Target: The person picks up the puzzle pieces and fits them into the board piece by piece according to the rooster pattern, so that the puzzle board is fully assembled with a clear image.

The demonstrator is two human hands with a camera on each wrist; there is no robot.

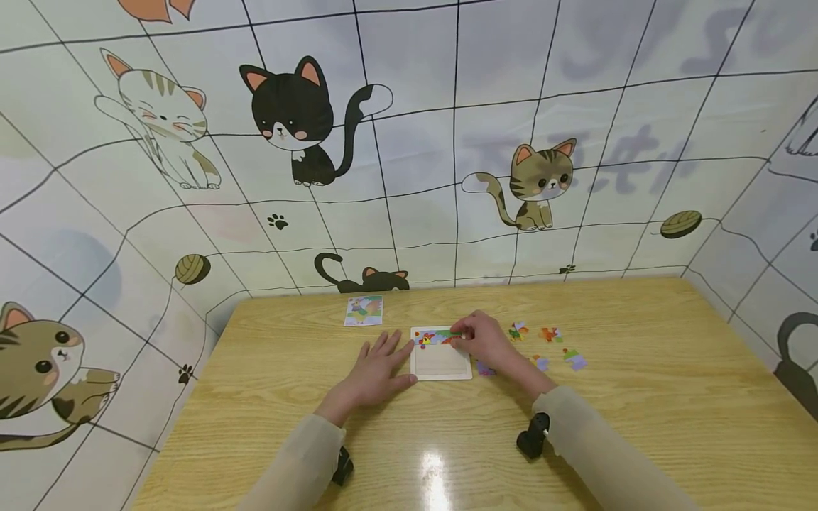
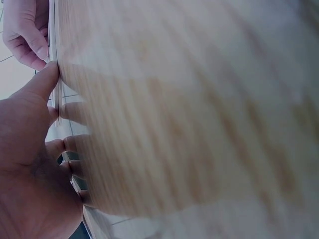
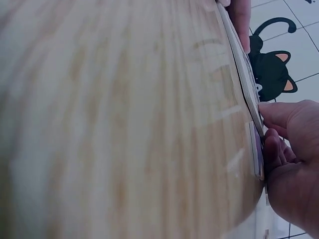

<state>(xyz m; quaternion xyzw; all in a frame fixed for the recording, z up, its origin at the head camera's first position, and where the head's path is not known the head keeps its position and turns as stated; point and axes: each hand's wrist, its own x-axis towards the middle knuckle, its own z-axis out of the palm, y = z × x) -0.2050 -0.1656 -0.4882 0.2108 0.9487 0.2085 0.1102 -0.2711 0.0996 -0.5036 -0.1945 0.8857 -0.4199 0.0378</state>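
A white-rimmed jigsaw puzzle tray [image 1: 441, 365] lies on the wooden table, with a strip of colourful joined pieces [image 1: 429, 338] along its far side. My left hand [image 1: 375, 375] lies palm down with spread fingers at the tray's left edge, its index finger and thumb touching the rim. Over the far right corner of the tray, my right hand [image 1: 486, 342] pinches a green puzzle piece [image 1: 456, 333] between thumb and index finger, partly hiding it. In the right wrist view the thumb [image 3: 279, 113] of that hand is right at the tray's edge, the other fingers curled beside it.
Several loose puzzle pieces [image 1: 574, 359] lie to the right of the tray, one purple piece [image 1: 486, 369] close by its rim under the right wrist. A picture card [image 1: 363, 311] lies at the back left. Behind the table [image 1: 639, 369] stands a cat-patterned wall covering [image 1: 422, 234].
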